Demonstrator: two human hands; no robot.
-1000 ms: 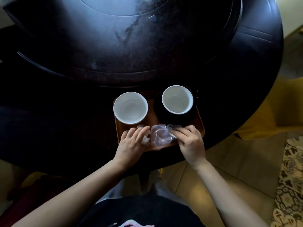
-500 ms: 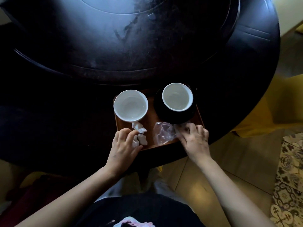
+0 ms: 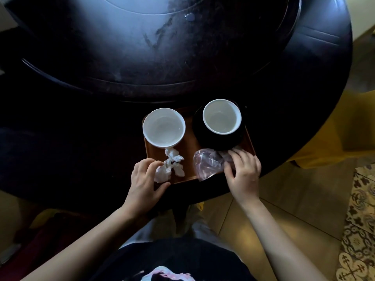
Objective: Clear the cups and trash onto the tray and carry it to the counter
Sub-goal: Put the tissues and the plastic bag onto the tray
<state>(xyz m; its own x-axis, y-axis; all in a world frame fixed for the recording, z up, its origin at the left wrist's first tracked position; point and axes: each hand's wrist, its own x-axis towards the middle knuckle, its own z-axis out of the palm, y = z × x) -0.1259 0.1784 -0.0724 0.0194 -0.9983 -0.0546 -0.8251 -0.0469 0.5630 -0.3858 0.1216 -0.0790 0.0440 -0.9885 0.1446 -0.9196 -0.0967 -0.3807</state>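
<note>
A brown wooden tray lies at the near edge of the dark round table. On it stand a white cup at the left and a second white cup on a black saucer at the right. Crumpled white tissue and a clear plastic wrapper lie on the tray's front half. My left hand clasps the tray's front left corner, thumb along the front edge. My right hand covers the front right corner, fingers on the wrapper's edge.
A large raised dark turntable fills the middle of the table behind the tray. A yellow seat stands at the right of the table. Tan floor tiles and a patterned rug lie to my right.
Both hands have slid apart from the tissue and wrapper in the middle of the tray out to its front corners. The tissue and wrapper now lie uncovered on the tray.
</note>
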